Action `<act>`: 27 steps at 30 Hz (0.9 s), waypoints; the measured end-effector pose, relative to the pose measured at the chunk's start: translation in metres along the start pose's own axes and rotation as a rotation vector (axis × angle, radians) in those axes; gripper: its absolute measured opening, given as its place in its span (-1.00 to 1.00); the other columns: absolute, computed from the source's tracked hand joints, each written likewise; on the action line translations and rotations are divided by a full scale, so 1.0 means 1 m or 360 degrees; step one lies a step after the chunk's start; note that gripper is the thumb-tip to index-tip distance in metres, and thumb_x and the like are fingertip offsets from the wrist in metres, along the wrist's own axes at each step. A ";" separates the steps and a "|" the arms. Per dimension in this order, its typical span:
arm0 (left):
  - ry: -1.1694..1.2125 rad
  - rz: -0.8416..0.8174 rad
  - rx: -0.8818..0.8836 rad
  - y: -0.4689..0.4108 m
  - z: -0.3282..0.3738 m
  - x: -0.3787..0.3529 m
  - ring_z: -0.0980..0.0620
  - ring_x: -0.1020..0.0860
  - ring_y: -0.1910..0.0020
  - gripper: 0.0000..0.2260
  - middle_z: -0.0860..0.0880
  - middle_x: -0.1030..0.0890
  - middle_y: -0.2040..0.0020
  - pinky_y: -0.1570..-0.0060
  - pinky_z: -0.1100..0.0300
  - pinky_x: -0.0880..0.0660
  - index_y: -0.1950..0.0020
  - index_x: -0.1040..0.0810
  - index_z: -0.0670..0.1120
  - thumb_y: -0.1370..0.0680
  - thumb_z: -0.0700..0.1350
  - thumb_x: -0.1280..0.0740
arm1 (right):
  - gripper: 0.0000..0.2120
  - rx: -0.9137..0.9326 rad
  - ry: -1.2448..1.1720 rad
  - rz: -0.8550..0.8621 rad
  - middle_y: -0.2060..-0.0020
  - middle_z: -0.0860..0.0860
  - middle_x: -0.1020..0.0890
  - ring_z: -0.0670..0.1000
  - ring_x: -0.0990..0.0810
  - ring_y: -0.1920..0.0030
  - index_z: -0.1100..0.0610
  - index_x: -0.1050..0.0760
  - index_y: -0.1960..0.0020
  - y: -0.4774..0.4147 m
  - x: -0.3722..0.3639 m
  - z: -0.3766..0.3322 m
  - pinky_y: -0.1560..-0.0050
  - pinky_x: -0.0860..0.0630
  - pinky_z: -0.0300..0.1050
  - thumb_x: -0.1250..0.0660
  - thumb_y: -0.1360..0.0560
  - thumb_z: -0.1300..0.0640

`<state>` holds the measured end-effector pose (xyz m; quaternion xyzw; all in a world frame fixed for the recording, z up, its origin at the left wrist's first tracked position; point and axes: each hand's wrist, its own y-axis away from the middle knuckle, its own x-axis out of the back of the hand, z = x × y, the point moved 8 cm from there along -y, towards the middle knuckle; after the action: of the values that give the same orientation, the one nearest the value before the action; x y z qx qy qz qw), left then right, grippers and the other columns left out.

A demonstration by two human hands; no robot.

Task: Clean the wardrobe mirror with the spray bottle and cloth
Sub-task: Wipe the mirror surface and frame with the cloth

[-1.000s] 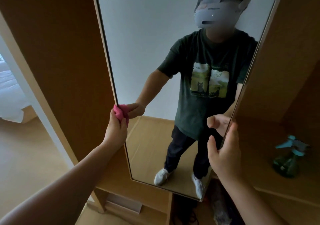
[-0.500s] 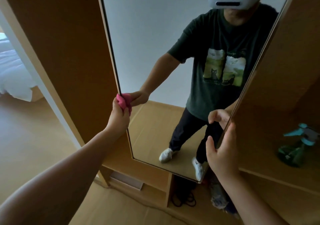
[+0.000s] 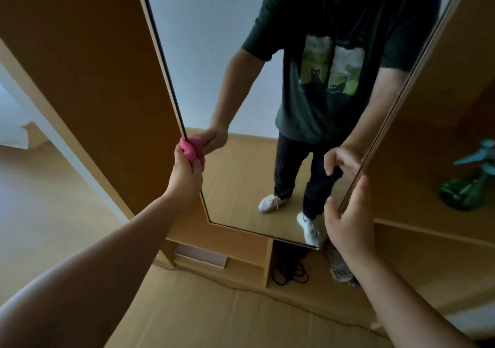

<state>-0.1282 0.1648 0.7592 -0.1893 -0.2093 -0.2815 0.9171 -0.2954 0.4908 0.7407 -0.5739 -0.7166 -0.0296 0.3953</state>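
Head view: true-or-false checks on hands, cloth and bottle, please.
1. The left hand grips the crumpled pink cloth at the left edge of the tall wardrobe mirror. True.
2. The right hand holds the green plastic spray bottle. False: the bottle stands on the wooden shelf at right; the hand holds the mirror's right edge.
3. The cloth sits at the mirror's bottom corner. False: it is well above it.
4. A black cord lies in the compartment below the mirror. True.
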 end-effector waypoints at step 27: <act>-0.0126 -0.0112 0.0181 0.026 -0.118 -0.061 0.00 -0.56 0.19 -0.48 -0.02 -0.54 0.06 0.32 0.14 -0.51 -0.47 -0.07 0.01 -0.57 -0.25 -0.18 | -0.31 -0.0185 0.0004 -0.0125 -0.42 0.30 -0.26 0.26 -0.38 -0.35 0.36 -0.06 -0.52 0.054 -0.052 0.060 -0.28 -0.45 0.17 -0.33 -0.52 0.28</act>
<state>-0.1263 0.1563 0.6240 -0.1405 -0.2677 -0.2935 0.9069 -0.2798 0.4974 0.6466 -0.5673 -0.7352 -0.0874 0.3606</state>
